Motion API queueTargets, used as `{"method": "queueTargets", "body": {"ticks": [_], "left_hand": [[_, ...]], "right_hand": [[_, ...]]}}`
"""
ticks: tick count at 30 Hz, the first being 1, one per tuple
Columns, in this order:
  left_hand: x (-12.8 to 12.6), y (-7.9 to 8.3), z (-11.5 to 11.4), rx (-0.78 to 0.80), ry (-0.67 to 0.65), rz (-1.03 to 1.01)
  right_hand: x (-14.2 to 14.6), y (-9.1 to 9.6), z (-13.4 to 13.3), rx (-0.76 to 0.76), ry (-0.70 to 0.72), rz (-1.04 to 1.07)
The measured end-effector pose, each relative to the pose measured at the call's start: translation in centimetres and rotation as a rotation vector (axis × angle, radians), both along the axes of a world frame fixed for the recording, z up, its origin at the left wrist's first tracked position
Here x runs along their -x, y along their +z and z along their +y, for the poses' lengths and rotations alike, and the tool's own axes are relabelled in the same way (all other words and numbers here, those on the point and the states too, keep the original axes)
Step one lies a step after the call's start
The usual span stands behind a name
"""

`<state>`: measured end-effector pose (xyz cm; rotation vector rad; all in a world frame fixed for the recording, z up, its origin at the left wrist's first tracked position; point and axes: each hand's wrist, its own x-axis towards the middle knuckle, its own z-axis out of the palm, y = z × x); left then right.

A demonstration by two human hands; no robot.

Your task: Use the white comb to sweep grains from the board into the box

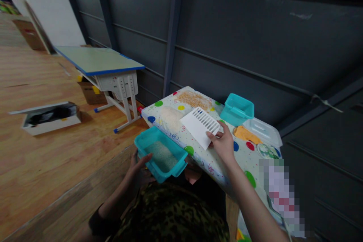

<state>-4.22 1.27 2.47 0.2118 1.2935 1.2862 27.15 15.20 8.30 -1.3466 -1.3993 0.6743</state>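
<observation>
My left hand [139, 168] is closed on a teal plastic container [181, 157], holding it at the table's front edge. Pale fine grains [161, 155], rice-like, cover its bottom. Between the thumb and fingers of my right hand [222, 140] is a white slotted card [195, 130], with a row of narrow openings along its far side. The card is tilted over the patterned tablecloth [204, 160], beside a pale heap of grains [171, 118]. Behind that heap lies a spread of yellow-orange kernels [193, 100]. I cannot tell whether the card touches the cloth.
A second teal container [237, 109] stands at the table's back right, near a clear plastic lid [265, 132] and an orange cloth [247, 134]. The dark panelled wall [255, 38] runs close behind. Leftward are a green-topped desk [99, 60] and an open white box [51, 121] on the floor.
</observation>
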Motion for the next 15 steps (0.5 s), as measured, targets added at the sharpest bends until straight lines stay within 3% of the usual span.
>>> {"method": "queueTargets", "body": {"ticks": [6, 12, 15], "left_hand": [[0.0, 0.1, -0.2, -0.013, -0.014, 0.025], [0.2, 0.3, -0.2, 0.022, -0.032, 0.065], [0.2, 0.2, -0.3, 0.001, -0.019, 0.05]], "right_hand": [[0.7, 0.3, -1.5, 0.103, 0.04, 0.076], [-0.6, 0.4, -0.7, -0.002, -0.17, 0.006], [-0.5, 0.2, -1.2, 0.03, -0.143, 0.001]]}}
